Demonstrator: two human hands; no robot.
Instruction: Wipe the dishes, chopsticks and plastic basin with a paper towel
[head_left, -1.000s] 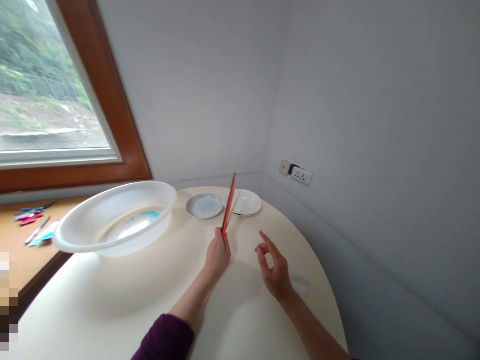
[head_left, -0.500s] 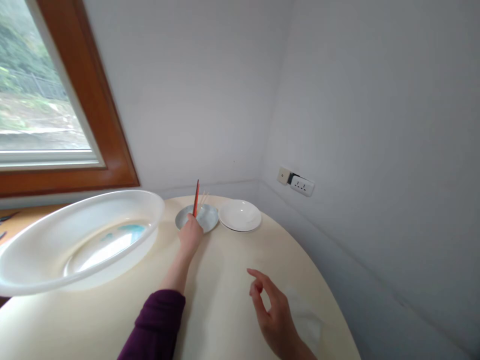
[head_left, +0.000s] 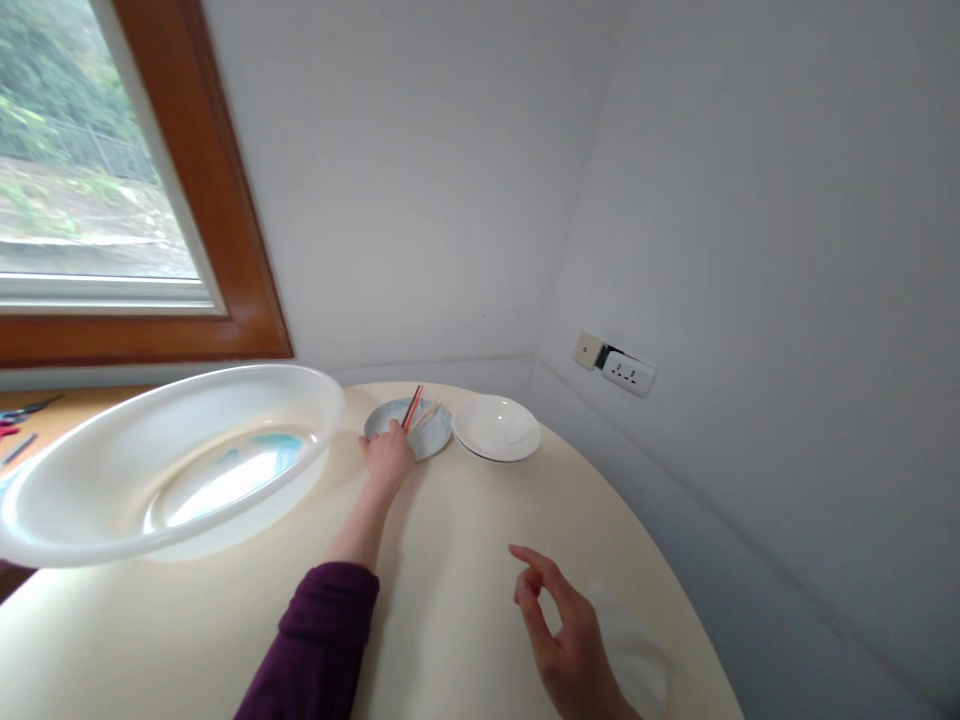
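My left hand [head_left: 388, 457] reaches across the round cream table [head_left: 450, 590] to a small pale blue plate [head_left: 431, 437] and grips red and pale chopsticks [head_left: 415, 409], whose tips lie low over that plate. A white plate [head_left: 496, 428] sits just right of the blue one. My right hand [head_left: 566, 640] hovers near the table's front edge, fingers loosely curled and apart, holding nothing. A crumpled white tissue [head_left: 634, 655] lies beside it.
A large white plastic basin [head_left: 135, 470] holding water and a blue cloth stands at the left. Behind it are a wooden sill [head_left: 45, 420] with scissors and pens, and a wood-framed window. Two walls meet behind the plates; a socket [head_left: 619, 367] is on the right one.
My left hand moved from the table's middle out to the blue plate, and the chopsticks tipped from upright to lying low over it. My right hand drew back toward me.
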